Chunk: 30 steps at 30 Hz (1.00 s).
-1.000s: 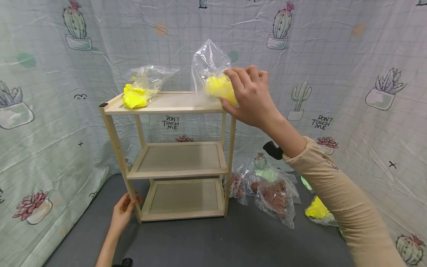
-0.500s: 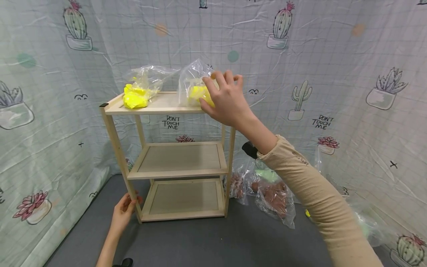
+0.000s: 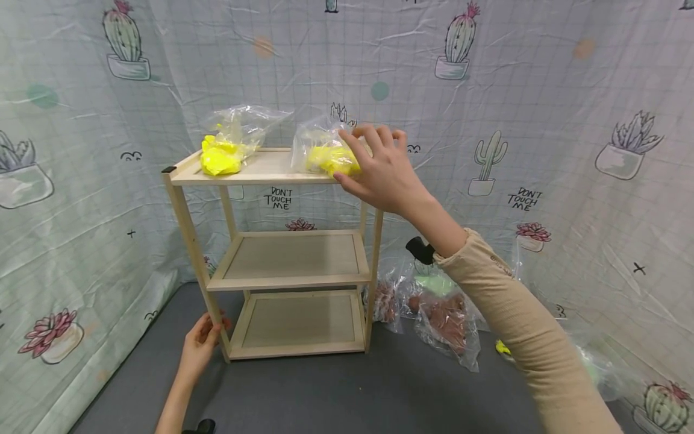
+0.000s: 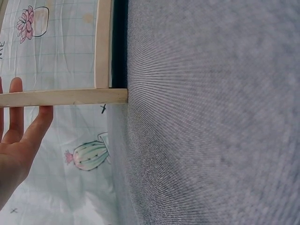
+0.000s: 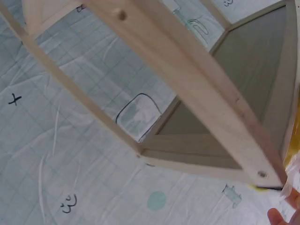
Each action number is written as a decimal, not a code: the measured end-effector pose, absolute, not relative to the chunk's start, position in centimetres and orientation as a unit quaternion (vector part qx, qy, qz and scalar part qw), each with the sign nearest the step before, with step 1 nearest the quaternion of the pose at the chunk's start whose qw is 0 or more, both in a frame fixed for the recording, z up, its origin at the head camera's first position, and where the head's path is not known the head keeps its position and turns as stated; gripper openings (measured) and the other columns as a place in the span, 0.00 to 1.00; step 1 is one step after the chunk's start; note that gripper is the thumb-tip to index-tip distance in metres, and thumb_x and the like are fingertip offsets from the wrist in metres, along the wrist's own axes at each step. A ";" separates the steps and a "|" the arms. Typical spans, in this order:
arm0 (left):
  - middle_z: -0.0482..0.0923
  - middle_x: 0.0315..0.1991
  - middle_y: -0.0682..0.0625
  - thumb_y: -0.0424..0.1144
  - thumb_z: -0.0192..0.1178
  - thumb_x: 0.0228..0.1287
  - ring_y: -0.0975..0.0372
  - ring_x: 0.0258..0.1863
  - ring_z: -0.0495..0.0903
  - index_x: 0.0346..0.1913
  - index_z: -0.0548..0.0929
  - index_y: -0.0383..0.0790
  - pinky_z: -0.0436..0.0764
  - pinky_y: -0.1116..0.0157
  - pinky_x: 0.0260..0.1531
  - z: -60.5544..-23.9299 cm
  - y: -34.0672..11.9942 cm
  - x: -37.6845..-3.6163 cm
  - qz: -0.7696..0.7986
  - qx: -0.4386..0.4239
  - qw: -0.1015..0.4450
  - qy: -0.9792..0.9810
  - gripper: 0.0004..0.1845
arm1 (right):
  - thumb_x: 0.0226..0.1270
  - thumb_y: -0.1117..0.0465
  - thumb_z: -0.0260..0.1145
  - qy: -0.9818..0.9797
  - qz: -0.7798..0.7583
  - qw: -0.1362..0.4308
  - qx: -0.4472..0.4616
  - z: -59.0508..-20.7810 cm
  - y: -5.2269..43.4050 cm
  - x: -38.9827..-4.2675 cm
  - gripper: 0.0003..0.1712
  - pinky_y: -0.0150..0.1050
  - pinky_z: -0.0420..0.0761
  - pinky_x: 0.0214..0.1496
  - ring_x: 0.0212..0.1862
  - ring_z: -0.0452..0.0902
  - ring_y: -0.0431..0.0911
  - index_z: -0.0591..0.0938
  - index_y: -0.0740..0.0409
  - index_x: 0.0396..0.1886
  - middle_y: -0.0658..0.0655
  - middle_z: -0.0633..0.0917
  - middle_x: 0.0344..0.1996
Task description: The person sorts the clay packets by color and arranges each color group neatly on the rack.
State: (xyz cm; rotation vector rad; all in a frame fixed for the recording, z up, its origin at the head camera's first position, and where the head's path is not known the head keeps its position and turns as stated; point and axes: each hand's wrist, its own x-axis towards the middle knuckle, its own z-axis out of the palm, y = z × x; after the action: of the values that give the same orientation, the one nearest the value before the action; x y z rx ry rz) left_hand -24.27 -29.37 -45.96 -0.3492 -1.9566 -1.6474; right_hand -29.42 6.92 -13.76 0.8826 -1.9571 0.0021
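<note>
A three-tier wooden rack (image 3: 271, 176) stands on a grey mat. My right hand (image 3: 379, 172) reaches over the right end of its top shelf and holds a clear bag of yellow pieces (image 3: 322, 158), fingers on top and thumb at the shelf's front edge. The bag lies on the shelf. A second yellow-filled bag (image 3: 219, 160) lies at the shelf's left end. My left hand (image 3: 200, 343) grips the rack's front-left leg (image 4: 65, 97) near the floor. The right wrist view shows the rack (image 5: 187, 79) from below, with only a fingertip in sight.
Clear bags of brown pieces (image 3: 447, 319) and a bag of pale green pieces (image 3: 434, 283) lie on the mat (image 3: 352, 392) to the right of the rack. A scrap of yellow (image 3: 503, 348) shows behind my right sleeve. Cactus-print cloth (image 3: 542, 90) hangs on three sides. The two lower shelves hold nothing.
My right hand moved the bag left and down from above the shelf's right corner onto the top shelf, where it has settled flatter. The left hand stayed on the leg.
</note>
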 end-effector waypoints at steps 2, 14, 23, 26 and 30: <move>0.80 0.32 0.61 0.27 0.46 0.64 0.74 0.34 0.79 0.47 0.75 0.42 0.76 0.77 0.30 -46.0 -29.4 -24.3 -0.609 -0.127 0.279 -0.731 0.13 | 0.61 0.44 0.55 -0.795 0.014 0.476 0.376 -14.0 7.6 -29.4 0.34 0.53 0.56 0.53 0.54 0.63 0.54 0.65 0.58 0.62 0.58 0.70 0.55; 0.80 0.32 0.61 0.27 0.46 0.64 0.75 0.33 0.78 0.47 0.74 0.42 0.76 0.77 0.30 -46.0 -29.4 -24.4 -0.603 -0.123 0.280 -0.737 0.13 | 0.61 0.51 0.57 -0.763 0.071 0.508 0.395 -16.1 10.8 -30.0 0.29 0.56 0.57 0.54 0.60 0.61 0.58 0.64 0.53 0.61 0.65 0.61 0.63; 0.80 0.32 0.62 0.28 0.46 0.65 0.75 0.34 0.79 0.48 0.74 0.39 0.76 0.77 0.30 -45.9 -29.6 -24.5 -0.600 -0.114 0.271 -0.744 0.12 | 0.61 0.52 0.55 -0.751 0.029 0.517 0.410 -17.1 11.4 -30.6 0.28 0.58 0.58 0.55 0.55 0.65 0.59 0.67 0.56 0.60 0.66 0.67 0.59; 0.80 0.32 0.62 0.28 0.46 0.65 0.75 0.34 0.78 0.48 0.73 0.39 0.76 0.77 0.30 -45.9 -29.5 -24.4 -0.599 -0.113 0.270 -0.745 0.12 | 0.61 0.52 0.56 -0.738 0.007 0.533 0.413 -17.2 11.3 -30.7 0.27 0.58 0.58 0.55 0.54 0.65 0.58 0.68 0.54 0.59 0.66 0.69 0.56; 0.80 0.32 0.62 0.28 0.45 0.65 0.75 0.35 0.78 0.49 0.73 0.38 0.76 0.77 0.31 -46.0 -29.5 -24.4 -0.601 -0.116 0.271 -0.743 0.12 | 0.60 0.51 0.57 -0.731 -0.026 0.543 0.412 -17.2 10.8 -30.4 0.27 0.60 0.55 0.56 0.54 0.65 0.56 0.69 0.51 0.60 0.63 0.70 0.54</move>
State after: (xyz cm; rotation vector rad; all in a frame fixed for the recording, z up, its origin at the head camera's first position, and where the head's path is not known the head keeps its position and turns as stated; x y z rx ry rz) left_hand -24.42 -29.50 -45.96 -0.3120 -2.0004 -1.6184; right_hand -30.35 10.77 -17.18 0.9794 -1.7364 -0.0621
